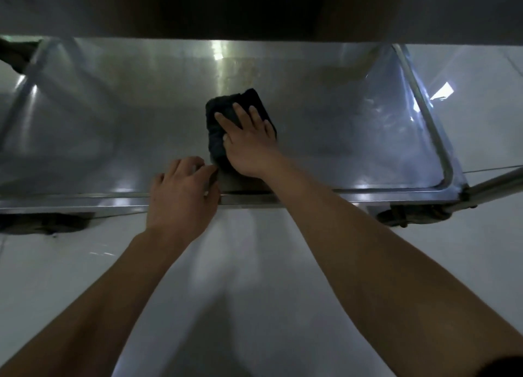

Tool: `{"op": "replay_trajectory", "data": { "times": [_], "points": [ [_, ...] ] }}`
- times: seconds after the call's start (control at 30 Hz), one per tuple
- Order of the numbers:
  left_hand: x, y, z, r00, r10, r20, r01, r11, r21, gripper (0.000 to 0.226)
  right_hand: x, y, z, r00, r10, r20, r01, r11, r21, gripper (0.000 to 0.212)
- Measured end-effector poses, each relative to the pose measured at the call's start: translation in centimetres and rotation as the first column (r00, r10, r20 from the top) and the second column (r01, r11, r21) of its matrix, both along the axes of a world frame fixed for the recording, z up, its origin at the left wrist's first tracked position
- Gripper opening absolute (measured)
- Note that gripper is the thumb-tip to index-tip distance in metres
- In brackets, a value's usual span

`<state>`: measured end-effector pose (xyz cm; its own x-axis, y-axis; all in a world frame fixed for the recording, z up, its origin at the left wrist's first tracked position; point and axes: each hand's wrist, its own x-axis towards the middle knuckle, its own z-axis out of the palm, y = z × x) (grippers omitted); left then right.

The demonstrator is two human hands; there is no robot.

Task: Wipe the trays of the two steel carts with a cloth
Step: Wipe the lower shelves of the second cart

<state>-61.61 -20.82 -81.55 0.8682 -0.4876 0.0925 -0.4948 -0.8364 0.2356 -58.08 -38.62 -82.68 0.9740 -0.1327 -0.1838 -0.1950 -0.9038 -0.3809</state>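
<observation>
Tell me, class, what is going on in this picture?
A person is wiping a steel cart tray with a dark cloth. The right hand lies flat on the folded cloth, pressing it against the tray near the front edge. The left hand rests on the tray's front rim, beside the cloth, apparently steadying the cart. Another shelf sits above, and a wheel shows below the right corner.

Under the right hand (pixel 249 147) there's a plain black cloth (pixel 218 139), all around it the tray (pixel 113 122) gleams silver-grey with white glints, and below the left hand (pixel 181 198) the floor (pixel 254 277) shows pale grey-white.
</observation>
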Motion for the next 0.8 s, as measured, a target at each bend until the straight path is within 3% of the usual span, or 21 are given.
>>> {"op": "replay_trajectory", "data": {
  "times": [0.2, 0.33, 0.57, 0.67, 0.8],
  "points": [
    [0.0, -0.7, 0.2, 1.0, -0.002, -0.029, 0.001, 1.0, -0.006, 0.031, -0.1, -0.8, -0.3, 1.0, -0.008, 0.027, 0.008, 1.0, 0.007, 0.052],
    [-0.4, -3.4, 0.2, 0.996, -0.089, -0.016, 0.089, 0.996, 0.002, 0.032, -0.9, -3.0, -0.2, 0.999, -0.051, 0.012, 0.05, 0.998, 0.04, 0.052],
    [-2.2, -11.8, 0.8, 0.972, -0.235, -0.009, 0.235, 0.972, -0.009, 0.029, -5.4, -14.0, -0.6, 0.977, -0.215, 0.005, 0.215, 0.976, 0.031, 0.051],
    [-3.5, -16.3, 1.3, 0.955, -0.296, -0.017, 0.296, 0.955, -0.005, 0.03, -8.0, -19.6, -0.8, 0.968, -0.252, -0.007, 0.252, 0.966, -0.054, 0.052],
    [-5.2, -21.4, 1.7, 0.945, -0.308, -0.109, 0.317, 0.946, 0.071, 0.031, -12.6, -26.1, -0.5, 0.896, -0.44, 0.062, 0.444, 0.889, -0.112, 0.053]
  ]
}}
